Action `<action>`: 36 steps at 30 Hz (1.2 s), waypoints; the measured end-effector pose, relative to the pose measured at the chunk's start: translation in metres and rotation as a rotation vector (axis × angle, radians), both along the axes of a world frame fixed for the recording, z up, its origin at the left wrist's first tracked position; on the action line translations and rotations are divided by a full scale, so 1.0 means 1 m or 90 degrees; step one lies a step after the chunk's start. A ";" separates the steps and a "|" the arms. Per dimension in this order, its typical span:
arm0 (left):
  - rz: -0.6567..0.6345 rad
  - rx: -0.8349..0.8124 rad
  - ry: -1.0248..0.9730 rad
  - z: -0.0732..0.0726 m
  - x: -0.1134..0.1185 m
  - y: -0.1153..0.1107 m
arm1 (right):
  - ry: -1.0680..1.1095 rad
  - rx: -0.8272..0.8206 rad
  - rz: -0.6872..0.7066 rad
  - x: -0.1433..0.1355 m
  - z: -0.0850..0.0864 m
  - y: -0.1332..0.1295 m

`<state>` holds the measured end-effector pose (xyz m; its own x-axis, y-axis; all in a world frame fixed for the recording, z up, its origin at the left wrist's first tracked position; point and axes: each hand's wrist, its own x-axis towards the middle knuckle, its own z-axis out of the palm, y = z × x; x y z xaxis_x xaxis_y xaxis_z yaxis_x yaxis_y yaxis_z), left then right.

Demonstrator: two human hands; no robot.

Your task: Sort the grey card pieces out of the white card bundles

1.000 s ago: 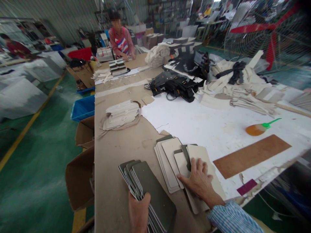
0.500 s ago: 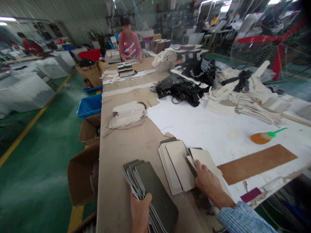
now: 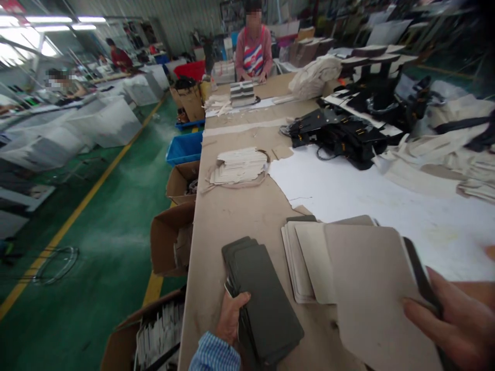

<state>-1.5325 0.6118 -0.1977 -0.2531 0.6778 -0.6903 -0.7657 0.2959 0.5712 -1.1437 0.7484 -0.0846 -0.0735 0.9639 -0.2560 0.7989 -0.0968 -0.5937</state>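
Observation:
My left hand (image 3: 232,314) is wrapped round a stack of dark grey-green rounded-corner panels (image 3: 268,299), thumb on top, low over the near part of the table. At the right, my right hand (image 3: 456,317), a little blurred, grips a beige panel (image 3: 371,283) by its right side, with a dark panel edge showing behind it. Between my hands a fanned pile of cream panels (image 3: 297,265) lies on the table, partly covered by the beige panel.
A bundle of cream pieces (image 3: 242,165) lies farther up the brown-covered table (image 3: 220,219). Black bag parts (image 3: 342,134) and cream strips (image 3: 433,159) sit beyond white sheeting (image 3: 332,180). Cardboard boxes (image 3: 164,247) and a blue bin (image 3: 185,148) line the left edge. A person (image 3: 253,51) stands opposite.
My right hand has moved right and nearer, lifting the beige panel off the pile. My left hand still holds the dark stack, now seen more face-on. The view has turned left.

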 end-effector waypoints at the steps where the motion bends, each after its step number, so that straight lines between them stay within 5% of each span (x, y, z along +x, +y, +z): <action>1: 0.002 0.000 0.002 0.002 0.001 0.000 | 0.044 -0.044 0.028 -0.028 0.013 -0.004; 5: -0.005 -0.023 0.046 0.008 0.000 0.000 | 0.239 -0.217 0.109 -0.125 0.049 -0.011; 9: -0.013 -0.029 0.080 0.006 -0.003 -0.002 | 0.421 -0.360 0.044 -0.136 0.046 -0.006; 12: -0.012 -0.011 0.041 0.002 -0.005 -0.004 | 0.245 -0.237 0.032 -0.104 0.042 0.012; 16: -0.014 -0.006 0.017 0.000 -0.007 -0.005 | -0.238 -0.006 0.085 -0.083 0.045 0.040; 19: -0.025 0.005 0.015 0.000 -0.008 -0.004 | -0.438 0.042 0.101 -0.109 0.024 0.041; 23: -0.022 -0.009 0.014 0.001 -0.008 -0.003 | -0.446 0.048 0.150 -0.171 -0.040 0.025; 26: -0.018 -0.028 0.017 -0.001 -0.008 -0.005 | -0.445 0.050 0.148 -0.188 -0.073 0.023; 32: -0.008 -0.027 -0.081 -0.006 -0.009 -0.008 | -0.291 0.029 0.205 -0.136 -0.075 0.046; 36: -0.071 0.057 -0.066 0.030 0.022 0.032 | -0.151 -0.030 0.080 -0.104 -0.077 0.051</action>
